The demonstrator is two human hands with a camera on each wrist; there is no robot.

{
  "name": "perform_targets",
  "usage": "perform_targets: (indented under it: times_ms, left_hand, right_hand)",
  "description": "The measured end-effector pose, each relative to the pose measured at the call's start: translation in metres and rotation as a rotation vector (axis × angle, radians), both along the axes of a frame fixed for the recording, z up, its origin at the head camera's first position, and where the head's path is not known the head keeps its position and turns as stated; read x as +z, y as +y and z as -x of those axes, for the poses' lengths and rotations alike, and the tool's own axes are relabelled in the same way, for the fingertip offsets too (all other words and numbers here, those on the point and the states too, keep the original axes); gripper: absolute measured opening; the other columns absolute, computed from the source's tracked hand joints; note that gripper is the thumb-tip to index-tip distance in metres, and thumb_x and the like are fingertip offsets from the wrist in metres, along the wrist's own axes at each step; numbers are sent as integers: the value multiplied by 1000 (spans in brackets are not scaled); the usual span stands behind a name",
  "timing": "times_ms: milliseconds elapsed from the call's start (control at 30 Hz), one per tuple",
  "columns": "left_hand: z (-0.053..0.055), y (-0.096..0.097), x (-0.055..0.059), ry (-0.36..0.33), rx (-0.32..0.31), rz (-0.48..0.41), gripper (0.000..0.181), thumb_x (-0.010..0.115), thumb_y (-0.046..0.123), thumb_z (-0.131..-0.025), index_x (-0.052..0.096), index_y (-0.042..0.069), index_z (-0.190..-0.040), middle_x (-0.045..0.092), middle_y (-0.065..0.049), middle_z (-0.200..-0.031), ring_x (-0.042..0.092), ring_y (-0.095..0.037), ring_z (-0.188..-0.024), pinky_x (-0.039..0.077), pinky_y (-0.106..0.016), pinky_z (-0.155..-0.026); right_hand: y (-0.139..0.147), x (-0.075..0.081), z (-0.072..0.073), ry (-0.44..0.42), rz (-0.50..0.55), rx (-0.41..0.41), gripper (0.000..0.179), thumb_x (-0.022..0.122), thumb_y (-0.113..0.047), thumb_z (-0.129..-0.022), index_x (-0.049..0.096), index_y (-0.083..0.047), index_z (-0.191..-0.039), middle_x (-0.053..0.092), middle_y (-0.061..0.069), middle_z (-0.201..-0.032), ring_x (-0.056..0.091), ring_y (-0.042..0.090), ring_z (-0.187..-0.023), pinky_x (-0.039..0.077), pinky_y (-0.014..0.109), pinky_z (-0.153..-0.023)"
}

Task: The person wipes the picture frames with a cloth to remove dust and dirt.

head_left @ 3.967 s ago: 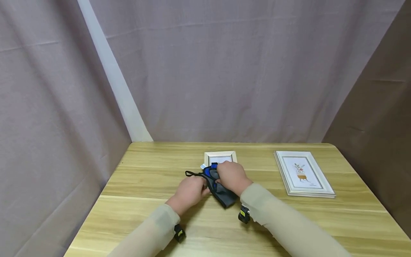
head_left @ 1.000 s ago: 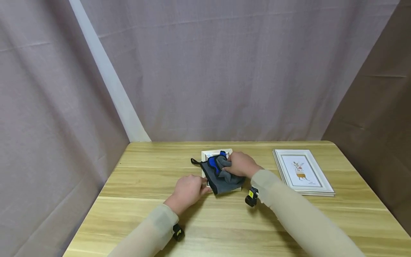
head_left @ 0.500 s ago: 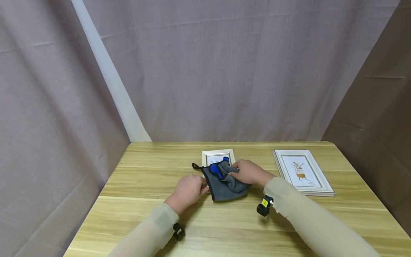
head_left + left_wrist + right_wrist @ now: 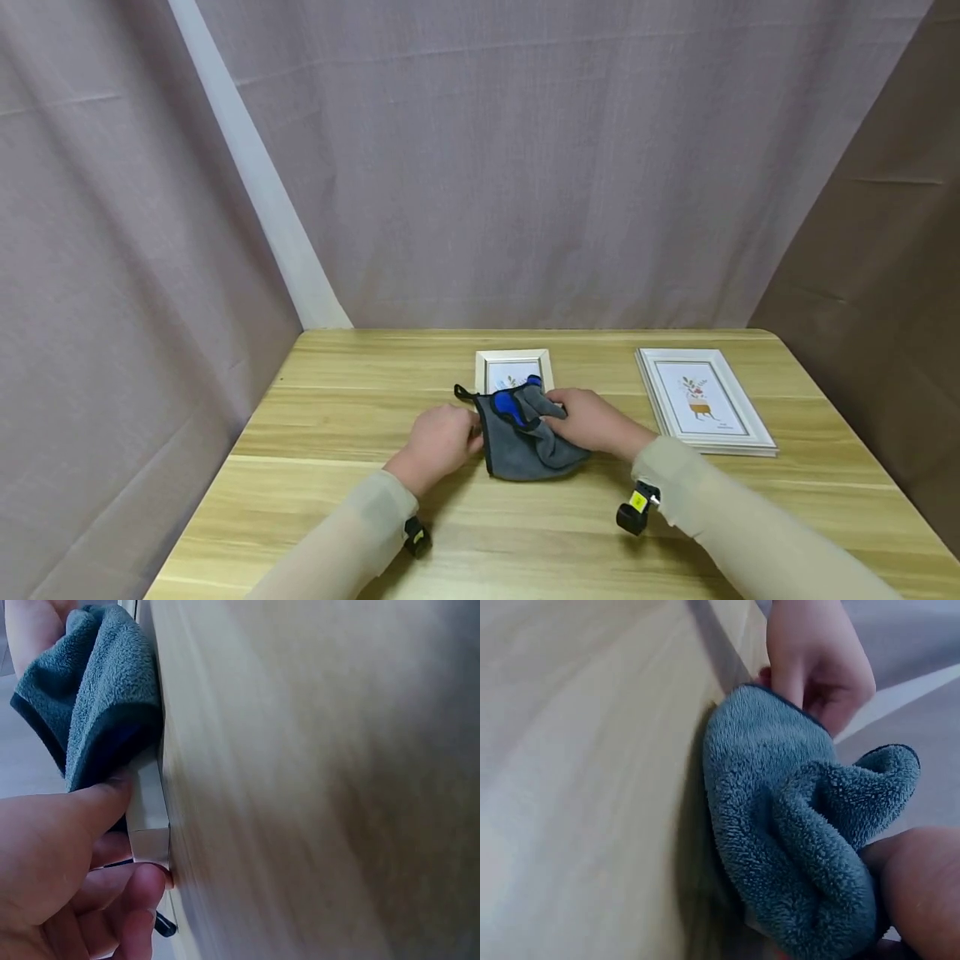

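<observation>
A small cream picture frame (image 4: pixel 512 356) lies on the table, its lower part covered by a grey cleaning cloth (image 4: pixel 517 454) with black edging, blue patches and a hanging loop. My left hand (image 4: pixel 438 442) is at the near left of the frame; in the left wrist view, thumb and fingers pinch the pale frame edge (image 4: pixel 150 802) at its corner. With bunched cloth between thumb and fingers, my right hand (image 4: pixel 588 421) holds the cloth over the frame's right side. Fluffy folds of the cloth (image 4: pixel 780 825) fill the right wrist view and hide most of those fingertips.
To the right lies a larger white picture frame (image 4: pixel 697 400) with a plant drawing, apparently stacked on another. The wooden table (image 4: pixel 360 375) ends at grey curtains (image 4: pixel 487 208) behind and at the sides.
Over the last second my right hand has drawn the cloth toward me and slightly right, baring more of the frame's top. My left hand has stayed nearly still at the frame's edge.
</observation>
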State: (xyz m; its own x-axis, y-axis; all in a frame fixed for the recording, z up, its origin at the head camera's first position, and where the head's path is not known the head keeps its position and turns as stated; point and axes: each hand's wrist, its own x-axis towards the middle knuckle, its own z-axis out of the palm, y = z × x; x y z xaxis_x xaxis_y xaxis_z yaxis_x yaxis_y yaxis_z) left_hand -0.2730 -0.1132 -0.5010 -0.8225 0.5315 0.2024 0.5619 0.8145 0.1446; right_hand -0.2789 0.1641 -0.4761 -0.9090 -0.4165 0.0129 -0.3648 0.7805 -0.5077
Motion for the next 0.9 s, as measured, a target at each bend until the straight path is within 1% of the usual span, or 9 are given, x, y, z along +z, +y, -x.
perform_targets:
  times_ms: [33,167,267,433,600,667,733,800,900]
  left_hand:
    - [0,1,0,3,3,9,37,83,28,-97,58,20,-70,64,2,-68,69,-23,-66,57,-44,-59]
    - [2,2,-3,11,7,10,38,82,24,-96,56,19,-69,65,0,-69,70,-25,-66,57,-45,-60]
    - [2,1,-5,6,3,-12,39,81,20,-95,54,20,-67,63,1,-66,68,-24,-64,57,-45,-60]
    - [3,0,-5,2,2,-17,37,81,18,-95,55,20,-69,61,2,-66,66,-22,-63,56,-43,-59]
    - [4,-2,-7,18,-12,-31,35,80,14,-91,55,20,-68,58,5,-64,62,-19,-60,52,-41,-56]
    - [3,-2,-7,11,-22,-43,36,80,13,-91,56,21,-66,56,7,-63,58,-16,-59,50,-38,-55]
    - [3,-2,-7,-3,-30,-52,36,79,13,-92,57,21,-65,55,9,-62,55,-13,-57,49,-36,-54]
    - [3,-2,-7,-13,-31,-59,34,79,13,-93,60,21,-66,56,10,-62,54,-11,-57,49,-35,-54]
    - [2,-2,-5,-22,-26,-67,30,79,15,-95,65,21,-69,61,10,-65,57,-11,-59,52,-36,-56]
  right_hand:
    - [0,-1,-3,7,-1,-9,32,76,-20,-102,74,0,-127,78,15,-120,74,35,-110,57,55,-98]
    - [-2,-3,-15,32,33,-26,29,79,-19,-100,72,-3,-123,76,8,-105,71,23,-91,58,48,-84]
    - [-3,-4,-27,15,65,-28,27,80,-19,-99,69,-6,-120,74,4,-99,66,17,-84,56,43,-77]
    - [-3,-4,-48,-80,141,-22,27,81,-21,-100,65,-9,-119,74,4,-105,68,19,-92,55,43,-78]
    - [-4,-5,-67,-209,260,33,25,77,-22,-104,60,-8,-117,70,1,-103,66,17,-94,53,38,-79]
    - [-4,-7,-75,-261,297,50,25,76,-21,-104,59,-7,-116,70,1,-102,67,17,-93,53,36,-78]
    - [-3,-9,-82,-300,324,60,26,76,-21,-104,59,-6,-115,72,3,-105,69,17,-96,55,36,-79]
    - [-3,-12,-89,-326,340,62,27,77,-21,-104,59,-5,-116,73,4,-107,70,19,-99,56,36,-81]
    - [-2,-13,-95,-342,353,64,30,77,-21,-104,60,-3,-120,73,6,-112,70,23,-103,57,38,-83]
